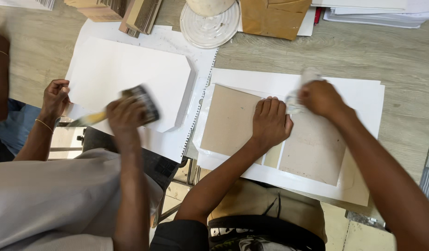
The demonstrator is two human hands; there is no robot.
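Left hand (269,122) flat, open on board (229,121) at frame centre; right hand (319,97) closed round blurred white cloth (299,95).

I see my left hand (269,122) flat on the brown board (230,121); just right of the board, my right hand (320,98) grips a blurred cloth (298,95).

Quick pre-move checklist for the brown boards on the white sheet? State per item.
1. Left hand flat on left brown board: ok.
2. Right hand grips pale cloth wad: ok, though blurred.
3. Right brown board lies beside the left: ok.
4. White sheet under both: ok.
5. Co-worker's brush apart from the boards: ok.
6. Glue under boards: cannot tell.
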